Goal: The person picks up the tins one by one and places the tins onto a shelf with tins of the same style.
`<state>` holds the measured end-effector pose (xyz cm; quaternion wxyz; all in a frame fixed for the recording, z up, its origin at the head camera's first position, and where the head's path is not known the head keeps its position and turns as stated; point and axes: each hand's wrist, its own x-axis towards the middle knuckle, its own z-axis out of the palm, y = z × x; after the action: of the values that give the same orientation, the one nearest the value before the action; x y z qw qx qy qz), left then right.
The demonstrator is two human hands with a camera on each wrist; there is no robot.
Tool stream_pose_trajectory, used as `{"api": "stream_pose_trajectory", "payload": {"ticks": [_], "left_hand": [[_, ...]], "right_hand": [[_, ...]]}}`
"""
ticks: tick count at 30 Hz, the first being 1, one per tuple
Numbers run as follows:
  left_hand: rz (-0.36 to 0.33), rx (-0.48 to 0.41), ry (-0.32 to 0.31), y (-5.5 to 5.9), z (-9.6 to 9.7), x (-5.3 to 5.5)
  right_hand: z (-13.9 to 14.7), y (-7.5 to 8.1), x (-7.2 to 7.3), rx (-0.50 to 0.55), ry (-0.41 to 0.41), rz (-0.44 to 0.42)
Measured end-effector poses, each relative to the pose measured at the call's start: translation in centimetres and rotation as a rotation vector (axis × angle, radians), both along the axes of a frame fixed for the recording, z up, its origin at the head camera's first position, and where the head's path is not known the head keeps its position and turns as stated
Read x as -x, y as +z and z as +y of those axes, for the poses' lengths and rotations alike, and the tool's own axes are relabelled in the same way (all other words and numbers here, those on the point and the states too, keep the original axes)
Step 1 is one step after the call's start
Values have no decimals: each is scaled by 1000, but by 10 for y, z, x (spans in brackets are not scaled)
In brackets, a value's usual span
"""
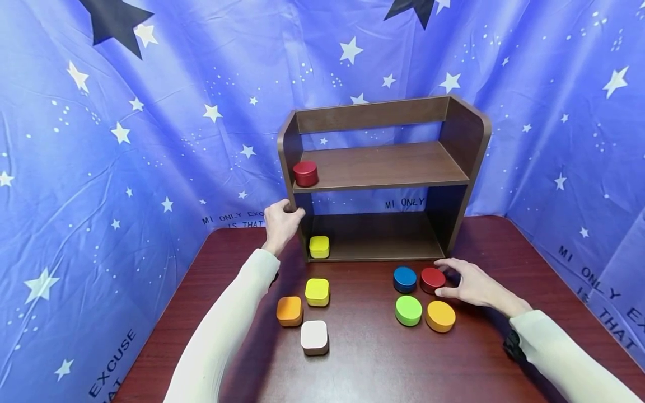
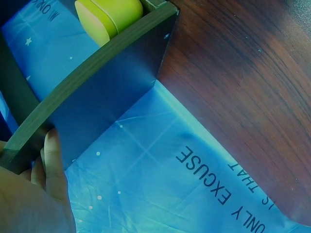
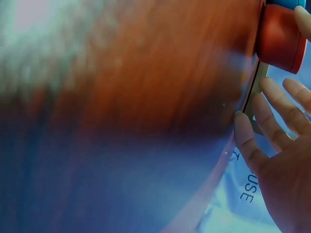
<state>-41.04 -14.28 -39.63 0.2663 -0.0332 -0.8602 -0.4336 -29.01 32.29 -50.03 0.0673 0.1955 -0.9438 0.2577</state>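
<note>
On the table [image 1: 363, 364], a red tin [image 1: 432, 279] is showing a smooth, deep-red body, short and round, with a thin seam running round it and a flat lid. It is standing upright, its axis running vertically and its lid facing up, in front of the right end of the shelf [image 1: 383, 165]. The right hand [image 1: 473, 284] is curving round its right side, fingers spread and grasping nothing; whether a fingertip is touching the tin, one cannot tell. A blue tin [image 1: 405, 278] is sitting just to its left, while a green tin [image 1: 408, 309] and an orange tin [image 1: 440, 315] are standing nearer the person. The left hand [image 1: 283, 225] is grasping the shelf's left side, fingers lying against the outer face. The dark brown, two-tiered shelf is standing upright, its long axis running left to right, its front facing the person. Another red tin [image 1: 305, 174] is resting on its upper board's left end, above a yellow box [image 1: 319, 246].
</note>
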Motion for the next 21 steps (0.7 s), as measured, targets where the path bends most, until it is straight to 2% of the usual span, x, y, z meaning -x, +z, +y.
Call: {"api": "stream_pose_trajectory", "payload": {"ticks": [5,21], "left_hand": [[1,-6,-1,0,0,-1],[7,-13,14,0,2,-2]], "right_hand": [[-4,-2,0,10,-3,17],[-11,0,1,47,-16,-21]]}}
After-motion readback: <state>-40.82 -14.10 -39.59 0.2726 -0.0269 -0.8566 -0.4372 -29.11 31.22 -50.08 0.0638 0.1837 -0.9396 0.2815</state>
